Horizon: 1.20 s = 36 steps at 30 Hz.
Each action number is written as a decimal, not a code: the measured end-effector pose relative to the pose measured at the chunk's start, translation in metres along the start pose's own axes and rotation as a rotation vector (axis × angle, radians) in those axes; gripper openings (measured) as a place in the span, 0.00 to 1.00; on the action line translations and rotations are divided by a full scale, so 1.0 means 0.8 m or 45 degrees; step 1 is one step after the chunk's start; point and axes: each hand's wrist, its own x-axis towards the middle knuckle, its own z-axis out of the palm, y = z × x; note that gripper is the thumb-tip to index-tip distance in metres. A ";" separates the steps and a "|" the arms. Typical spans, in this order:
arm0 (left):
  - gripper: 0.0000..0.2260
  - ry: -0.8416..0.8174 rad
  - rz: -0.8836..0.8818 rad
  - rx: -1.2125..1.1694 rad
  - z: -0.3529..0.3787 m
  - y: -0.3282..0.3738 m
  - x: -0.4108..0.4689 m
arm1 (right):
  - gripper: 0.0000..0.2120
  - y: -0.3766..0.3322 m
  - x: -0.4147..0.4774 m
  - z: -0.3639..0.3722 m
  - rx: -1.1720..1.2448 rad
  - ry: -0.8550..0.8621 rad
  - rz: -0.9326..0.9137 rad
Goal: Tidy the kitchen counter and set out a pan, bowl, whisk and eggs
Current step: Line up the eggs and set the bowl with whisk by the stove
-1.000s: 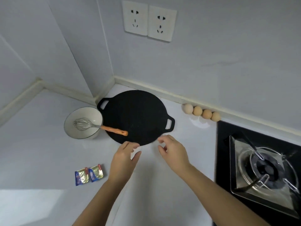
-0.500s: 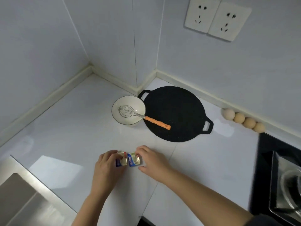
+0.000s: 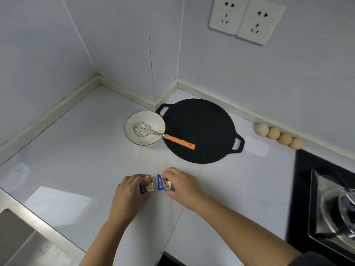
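The black flat pan lies on the white counter, pushed toward the wall corner, its two loop handles at back left and front right. Touching the pan's left edge stands the white bowl; the whisk lies with its wire head inside the bowl and its orange handle reaching out over the pan's surface. To the right of the pan, along the foot of the wall, four eggs lie in a close row, apart from the pan's handle. In front of the pan, nearer the person, both hands are on two small foil packets. The left hand pinches the left packet with curled fingers; the right hand pinches the right packet between thumb and fingertips. The packets sit just beside each other with a narrow gap; whether they rest on the counter or are slightly lifted is hard to tell. Further right of the pan, past the eggs, is the black gas stove, blurred at the edge of view. Well to the front left of the pan, a steel sink shows at the corner. On the wall above the pan are two white sockets
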 end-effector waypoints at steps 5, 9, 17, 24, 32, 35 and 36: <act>0.13 -0.136 0.126 -0.034 0.029 0.056 0.014 | 0.17 0.065 -0.056 -0.019 0.022 0.102 0.228; 0.11 -0.263 0.259 -0.039 0.067 0.115 0.031 | 0.13 0.117 -0.114 -0.032 0.018 0.183 0.376; 0.11 -0.419 0.561 -0.047 0.143 0.217 0.043 | 0.13 0.193 -0.209 -0.039 0.040 0.287 0.593; 0.10 -0.468 0.639 -0.007 0.178 0.265 0.045 | 0.11 0.234 -0.246 -0.040 0.081 0.355 0.707; 0.12 -0.488 0.691 0.073 0.188 0.276 0.053 | 0.13 0.243 -0.251 -0.037 -0.024 0.393 0.621; 0.12 -0.504 0.735 0.099 0.189 0.280 0.062 | 0.13 0.251 -0.249 -0.039 -0.047 0.418 0.624; 0.12 -0.511 0.746 0.108 0.190 0.283 0.066 | 0.13 0.255 -0.247 -0.041 -0.051 0.417 0.625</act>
